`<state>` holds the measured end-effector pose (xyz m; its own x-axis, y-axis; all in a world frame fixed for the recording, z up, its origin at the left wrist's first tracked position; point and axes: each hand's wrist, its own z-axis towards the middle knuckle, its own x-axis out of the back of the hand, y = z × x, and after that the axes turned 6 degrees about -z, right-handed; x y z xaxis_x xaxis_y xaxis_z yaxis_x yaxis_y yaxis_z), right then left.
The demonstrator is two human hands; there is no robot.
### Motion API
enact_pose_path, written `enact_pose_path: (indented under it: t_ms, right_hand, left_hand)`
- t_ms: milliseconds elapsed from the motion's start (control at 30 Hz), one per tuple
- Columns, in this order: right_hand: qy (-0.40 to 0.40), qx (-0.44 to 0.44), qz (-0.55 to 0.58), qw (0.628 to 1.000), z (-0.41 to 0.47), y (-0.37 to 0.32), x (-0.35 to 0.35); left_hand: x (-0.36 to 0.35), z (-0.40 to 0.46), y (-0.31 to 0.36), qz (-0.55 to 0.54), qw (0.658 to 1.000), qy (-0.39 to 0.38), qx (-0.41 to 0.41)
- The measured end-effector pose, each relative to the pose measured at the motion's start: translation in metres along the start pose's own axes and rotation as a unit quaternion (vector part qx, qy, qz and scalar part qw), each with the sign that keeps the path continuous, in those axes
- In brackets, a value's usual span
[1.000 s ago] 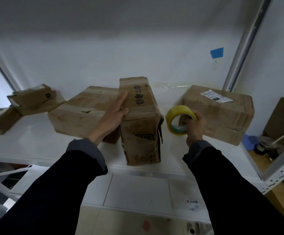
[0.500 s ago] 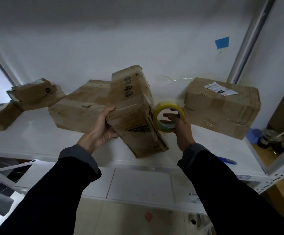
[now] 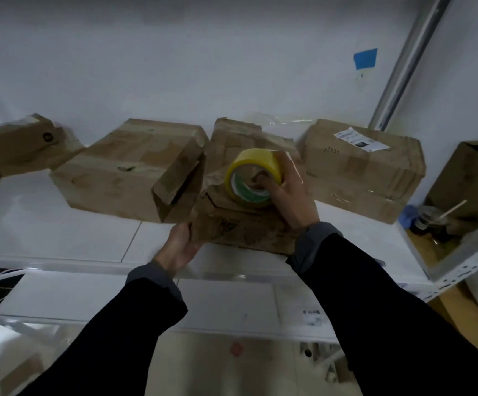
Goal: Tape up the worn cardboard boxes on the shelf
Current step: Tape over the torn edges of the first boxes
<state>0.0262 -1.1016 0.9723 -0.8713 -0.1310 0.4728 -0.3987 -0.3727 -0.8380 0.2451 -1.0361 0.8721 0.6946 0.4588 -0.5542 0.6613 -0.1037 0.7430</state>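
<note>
A worn, crumpled cardboard box (image 3: 243, 230) lies flat on the white shelf (image 3: 60, 235), its torn top facing up. My left hand (image 3: 182, 244) grips its near left corner. My right hand (image 3: 289, 192) holds a yellow tape roll (image 3: 253, 167) with fingers through its core, pressed against the top of that box. A larger cardboard box (image 3: 126, 170) with a loose flap sits just to the left, touching it.
A box with a white label (image 3: 360, 167) stands to the right. More battered boxes (image 3: 23, 144) lie at the far left. A metal upright (image 3: 397, 67) rises at the right. A cup with a straw (image 3: 429, 218) sits beyond the shelf's right end.
The middle box has gone from standing tilted on end to lying flat on the shelf. My right hand brought the tape roll onto its top; my left hand slid to the near left corner.
</note>
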Motion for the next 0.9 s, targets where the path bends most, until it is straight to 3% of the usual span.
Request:
enact_pose_path:
  t_ms: [133, 200, 267, 333, 433, 600, 767, 900]
  right_hand:
    - [-0.010, 0.015, -0.028, 0.999, -0.006, -0.005, -0.024]
    - [-0.014, 0.022, -0.031, 0.999, -0.009, -0.005, -0.037]
    - [-0.017, 0.022, -0.040, 0.999, -0.009, -0.003, -0.047]
    - [-0.006, 0.019, -0.031, 0.999, -0.007, -0.003, -0.050]
    - [-0.008, 0.034, -0.027, 0.999, -0.008, -0.006, -0.046]
    - [-0.058, 0.070, -0.108, 0.990, -0.014, -0.001, -0.038]
    - [0.065, 0.097, -0.129, 0.985, 0.005, -0.006, -0.005]
    - [0.265, 0.123, -0.072, 0.954, 0.014, -0.004, 0.027]
  left_hand:
    - [0.029, 0.012, -0.007, 0.152, 0.984, 0.075, -0.059]
    - [0.041, 0.013, -0.003, 0.192, 0.966, 0.111, -0.132]
    - [0.038, 0.003, 0.009, 0.247, 0.940, 0.066, -0.226]
    - [0.028, -0.008, 0.019, 0.300, 0.912, -0.036, -0.279]
    - [0.016, -0.006, 0.023, 0.397, 0.864, -0.122, -0.286]
    - [0.009, 0.010, 0.035, 0.516, 0.802, -0.147, -0.264]
    - [0.012, 0.010, 0.039, 0.547, 0.784, -0.163, -0.243]
    - [0.006, 0.002, 0.040, 0.544, 0.784, -0.165, -0.249]
